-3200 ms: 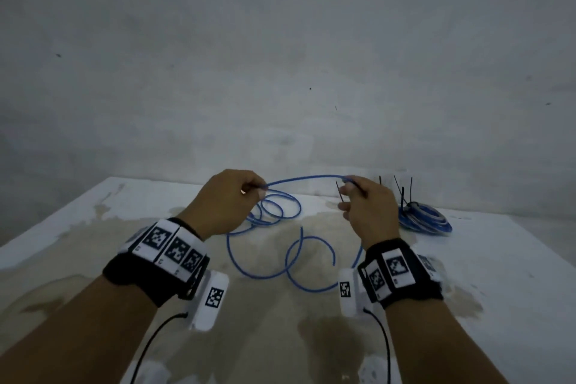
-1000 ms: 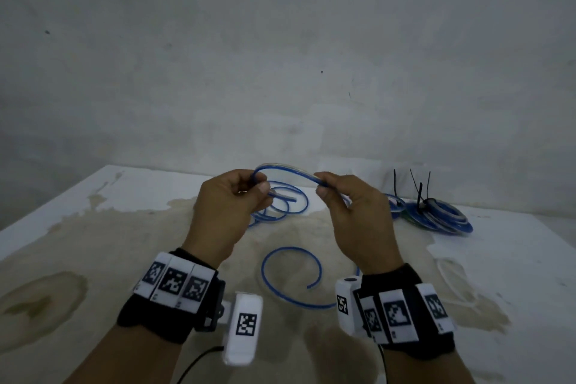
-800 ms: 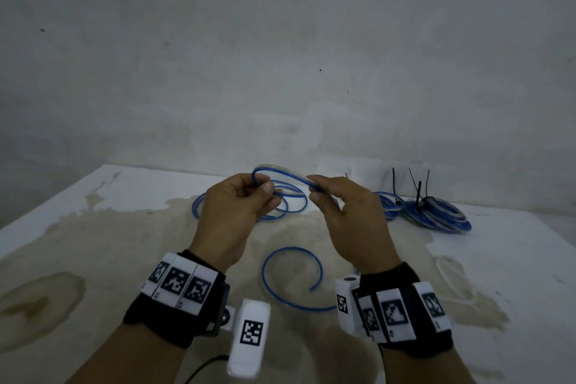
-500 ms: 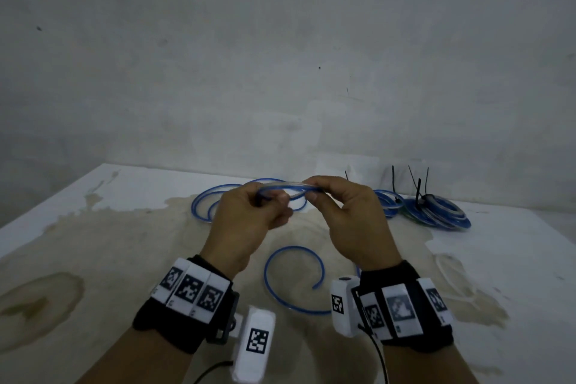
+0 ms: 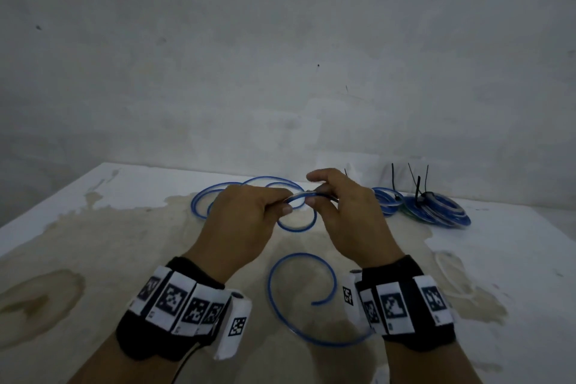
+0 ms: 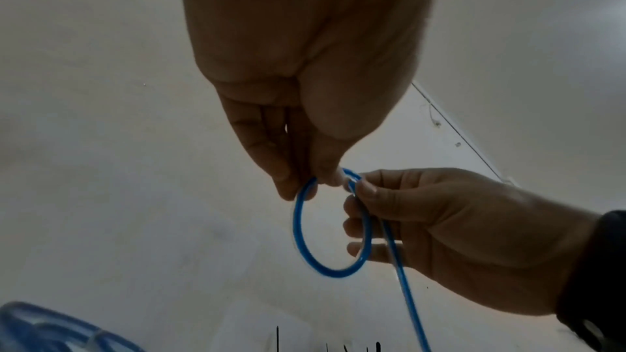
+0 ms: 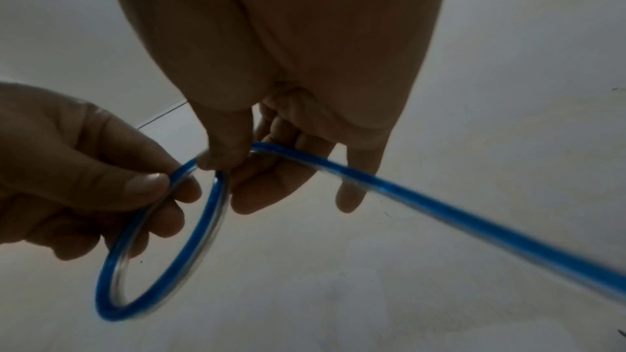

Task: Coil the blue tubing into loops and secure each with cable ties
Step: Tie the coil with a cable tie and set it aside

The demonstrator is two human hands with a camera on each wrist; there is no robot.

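Note:
Above the table, both hands hold the blue tubing (image 5: 297,226) bent into one small loop (image 6: 298,226). My left hand (image 5: 280,206) pinches the top of the loop (image 7: 152,277) between thumb and fingers. Where the tubing crosses itself, my right hand (image 5: 314,196) pinches it right beside the left fingertips (image 6: 288,184). From the right hand (image 7: 233,162) a straight run of tubing (image 7: 440,213) trails away. Its free end lies as an open curl (image 5: 280,299) on the table below my wrists. More loose turns (image 5: 218,193) lie behind the left hand.
Finished blue coils (image 5: 436,212) lie at the back right by the wall, with black cable ties (image 5: 417,187) sticking up from them. A pale thin ring (image 5: 448,277) lies on the stained white table (image 5: 93,243). The table's left edge runs diagonally.
My hands have closed together and dropped slightly, drawing the arc of tubing into a small closed loop. The loose turns behind now show further left.

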